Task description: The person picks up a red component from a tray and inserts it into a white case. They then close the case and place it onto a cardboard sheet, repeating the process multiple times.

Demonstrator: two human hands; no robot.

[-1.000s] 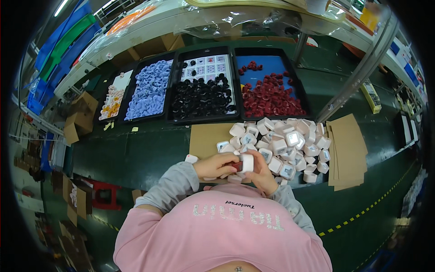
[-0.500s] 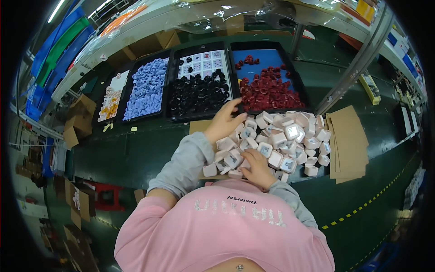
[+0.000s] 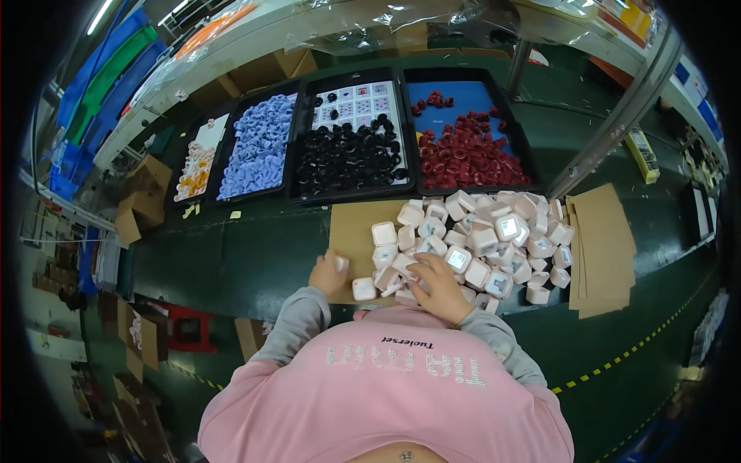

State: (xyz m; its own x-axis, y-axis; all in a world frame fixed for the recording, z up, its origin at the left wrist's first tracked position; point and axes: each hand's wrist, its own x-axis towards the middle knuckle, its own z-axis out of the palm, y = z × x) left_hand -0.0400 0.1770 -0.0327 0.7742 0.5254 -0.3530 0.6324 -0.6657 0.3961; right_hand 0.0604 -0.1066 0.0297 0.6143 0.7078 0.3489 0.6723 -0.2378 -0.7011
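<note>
The small white square boxes lie heaped on a brown cardboard sheet at the near edge of the green workbench, just ahead of the person's chest; some lie lid up, some tipped on a side, and several touch one another. The right hand rests on the near edge of the heap, palm down, fingers spread and lightly curled over 2 or 3 boxes; whether it grips any 1 of them cannot be told. The left hand sits at the left of the heap, fingers curled close around a small pale piece at its tips, seemingly pinched; 1 loose box lies just beside it, between the 2 hands.

Judging from this, the step is picking and handling 1 box at a time; it would go best if the right hand drew a single box clear of the heap before lifting, since neighbours touching it could be dragged off the cardboard's near edge; the left hand should keep its pinch steady and close to the sheet.

Beyond the cardboard stand 4 black trays: red rings on the right, black rings next, lilac rings, then pale yellowish pieces at the far left. A stack of flat cardboard pieces lies right of the heap.
</note>
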